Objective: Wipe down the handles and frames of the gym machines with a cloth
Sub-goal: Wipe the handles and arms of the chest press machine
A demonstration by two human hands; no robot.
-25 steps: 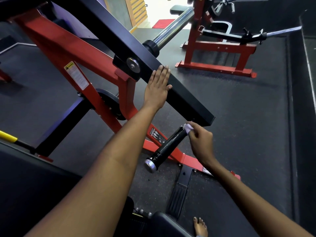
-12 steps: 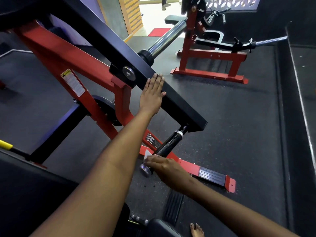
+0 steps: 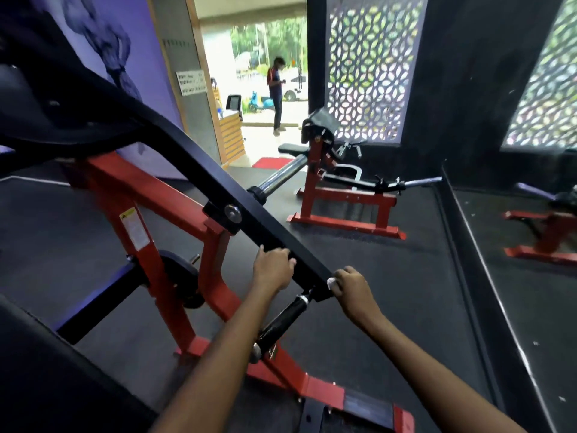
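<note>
**Cloth at the end of the black arm**

The right hand [image 3: 351,285] holds a small white cloth [image 3: 331,282] bunched in its curled fingers, pressed to the lower end of the black arm [image 3: 249,210]. The left hand [image 3: 273,267] grips the same arm just above, fingers curled over its top edge.

To wipe well, it seems best to steady the arm with the left hand and draw the cloth along each face in long strokes, turning the cloth to a fresh side.

The arm is a matt black square bar sloping down from a red frame [image 3: 156,201]. A glossy black handle [image 3: 281,323] juts below its end, apart from both hands.
</note>
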